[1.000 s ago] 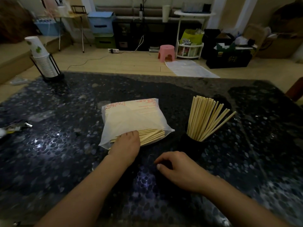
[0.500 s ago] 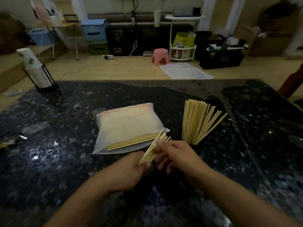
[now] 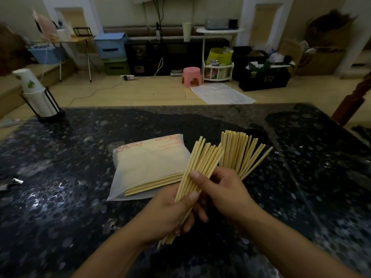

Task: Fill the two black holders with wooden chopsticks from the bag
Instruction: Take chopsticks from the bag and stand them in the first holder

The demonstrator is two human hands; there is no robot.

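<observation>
A bundle of wooden chopsticks [image 3: 202,163] is held tilted above the table, tips pointing up and right. My left hand [image 3: 170,213] grips its lower half. My right hand [image 3: 222,191] pinches the bundle from the right with thumb on top. Behind it lies the translucent bag [image 3: 148,163] with a few chopsticks showing at its near edge. To the right, a fan of chopsticks [image 3: 241,153] stands in a black holder hidden behind my right hand. A second black holder [image 3: 256,135] shows as a dark rim farther back.
The dark speckled table [image 3: 70,197] carries a stack of paper cups in a black wire rack [image 3: 40,99] at the far left and a small metal object [image 3: 14,181] at the left edge. A dark wooden post [image 3: 355,97] stands at the far right.
My left hand drew a bundle of chopsticks out of the bag and lifted it. My right hand came up to grasp it. The bundle now stands higher and more upright.
</observation>
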